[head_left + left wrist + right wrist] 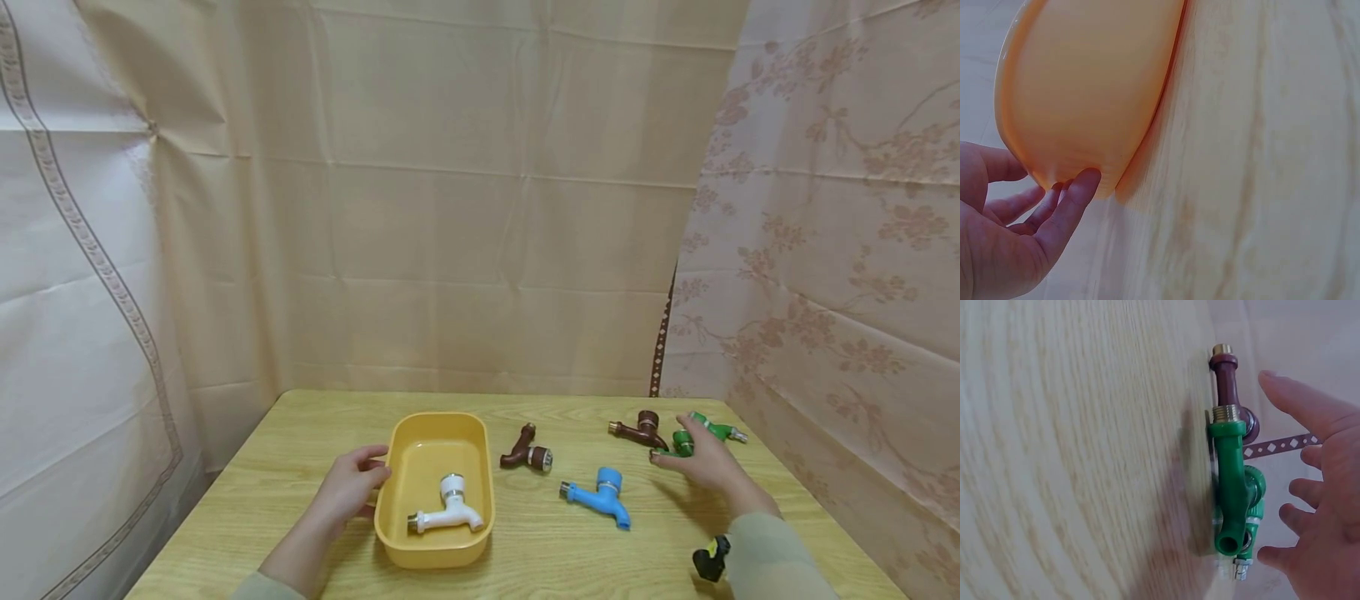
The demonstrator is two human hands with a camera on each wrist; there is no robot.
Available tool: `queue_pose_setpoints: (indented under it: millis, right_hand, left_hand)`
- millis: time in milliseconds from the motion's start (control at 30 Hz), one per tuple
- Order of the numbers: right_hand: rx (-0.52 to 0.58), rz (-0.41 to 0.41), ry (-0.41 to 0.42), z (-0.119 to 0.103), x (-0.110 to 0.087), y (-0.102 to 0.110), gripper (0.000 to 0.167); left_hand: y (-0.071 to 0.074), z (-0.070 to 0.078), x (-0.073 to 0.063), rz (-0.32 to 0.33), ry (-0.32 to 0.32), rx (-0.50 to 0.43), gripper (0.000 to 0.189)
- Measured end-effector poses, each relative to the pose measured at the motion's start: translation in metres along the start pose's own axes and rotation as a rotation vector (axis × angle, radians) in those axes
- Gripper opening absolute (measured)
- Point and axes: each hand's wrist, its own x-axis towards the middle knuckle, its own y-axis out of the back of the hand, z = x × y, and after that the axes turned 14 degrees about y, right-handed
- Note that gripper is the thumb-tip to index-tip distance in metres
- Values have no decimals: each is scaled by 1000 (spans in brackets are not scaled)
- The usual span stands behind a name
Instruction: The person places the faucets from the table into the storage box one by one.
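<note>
My left hand (348,487) touches the left side of a yellow plastic tub (382,508), its fingertips against the outer wall in the left wrist view. A white tap (450,512) with a brass threaded end lies inside the tub. On the right, my right hand (708,462) hovers with spread fingers over a green tap (1230,469). Behind it is a second green tap (722,431), partly hidden in both views. The right wrist view shows a gap between the fingers and the green taps. Just left of that hand lies a brown tap (641,432).
Another brown tap (525,450) lies right of the tub, and a blue tap (600,497) lies nearer the front. All rest on a wood-grain table (540,550). A beige curtain (465,233) hangs behind, with a floral cloth (847,275) on the right.
</note>
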Motion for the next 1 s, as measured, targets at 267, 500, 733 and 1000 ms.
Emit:
queue_pose_setpoints:
  millis: [267, 500, 733, 1000]
  right_hand:
    - [56, -68, -53, 6, -4, 0, 107]
    - [58, -99, -54, 9, -7, -4, 104]
    - [64, -110, -59, 10, -6, -3, 100]
    - [40, -49, -25, 10, -6, -2, 87]
  left_hand:
    - [0, 1, 0, -4, 5, -1, 45]
    - [-1, 1, -1, -5, 7, -8, 45]
    - [-1, 2, -1, -3, 11, -3, 45]
    - [0, 1, 0, -1, 13, -5, 45]
